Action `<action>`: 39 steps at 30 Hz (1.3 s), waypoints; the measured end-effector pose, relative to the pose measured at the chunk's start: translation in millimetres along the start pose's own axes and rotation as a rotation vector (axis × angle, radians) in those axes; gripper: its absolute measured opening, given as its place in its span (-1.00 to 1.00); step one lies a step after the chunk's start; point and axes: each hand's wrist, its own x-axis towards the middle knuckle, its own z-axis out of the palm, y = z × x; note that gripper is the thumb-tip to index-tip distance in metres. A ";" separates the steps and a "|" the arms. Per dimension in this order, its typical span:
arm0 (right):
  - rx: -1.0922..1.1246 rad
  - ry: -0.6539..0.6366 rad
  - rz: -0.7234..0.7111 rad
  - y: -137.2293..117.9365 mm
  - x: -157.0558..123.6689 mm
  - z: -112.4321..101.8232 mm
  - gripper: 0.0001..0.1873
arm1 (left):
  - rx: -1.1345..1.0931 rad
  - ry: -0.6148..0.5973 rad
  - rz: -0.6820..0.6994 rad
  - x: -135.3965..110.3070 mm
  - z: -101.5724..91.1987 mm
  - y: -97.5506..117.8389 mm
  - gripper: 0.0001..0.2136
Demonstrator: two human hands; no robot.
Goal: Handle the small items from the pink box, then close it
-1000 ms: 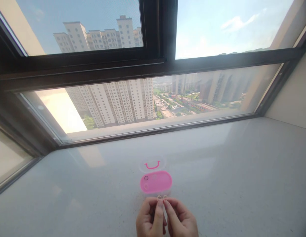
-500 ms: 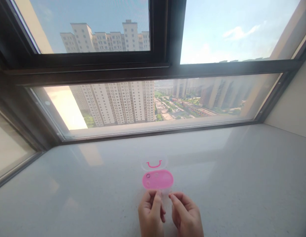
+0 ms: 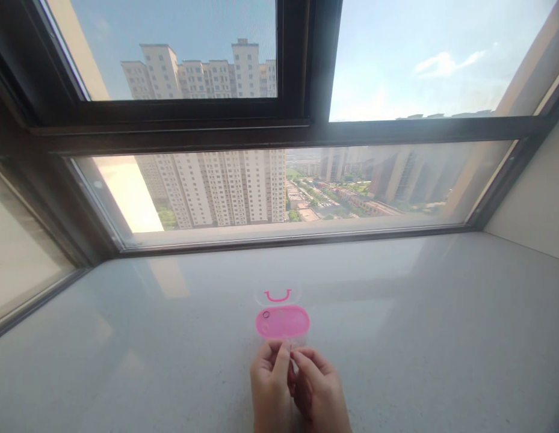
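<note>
My left hand (image 3: 272, 382) is closed in a pinch, thumb against forefinger, just in front of a pink oval tray (image 3: 288, 323). Beside it my right hand (image 3: 319, 385) pinches too, its fingertips close to the left ones. Whatever lies between the fingers is too small to name. The pink tray is shallow, with a small dark ring (image 3: 266, 314) at its left end and faint pale rings near it. Behind the tray lies a clear lid (image 3: 298, 294) with a pink curved handle (image 3: 278, 299).
A pale, glossy windowsill (image 3: 419, 337) carries the tray. Along its back runs a dark window frame (image 3: 207, 141), with tall buildings visible outside. A white wall (image 3: 532, 192) bounds the sill on the right.
My right hand has moved left, bringing its fingertips up to those of my left hand. Both hands stay pinched. The whole view has shifted slightly.
</note>
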 end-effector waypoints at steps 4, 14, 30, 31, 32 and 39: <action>0.053 0.000 0.046 0.2 0.7 1.9 -0.64 | -0.008 -0.009 0.001 1.6 0.0 -2.8 -0.69; 0.047 0.064 0.017 23.4 18.8 -15.9 -0.61 | -0.034 -0.080 -0.004 7.0 -7.3 -8.9 -0.66; -0.077 0.107 -0.018 -6.5 6.2 -1.5 -0.53 | -0.030 -0.038 0.014 9.0 -9.3 -9.0 -0.69; -0.066 0.098 -0.005 -6.4 6.3 -0.8 -0.52 | -0.027 -0.047 0.013 9.3 -9.6 -9.1 -0.68; -0.054 0.090 0.009 -5.9 6.4 -0.3 -0.52 | -0.025 -0.058 0.009 9.6 -9.9 -9.3 -0.68; -0.044 0.083 0.026 -2.7 7.7 -1.0 -0.53 | -0.050 -0.067 -0.005 9.6 -9.3 -9.1 -0.68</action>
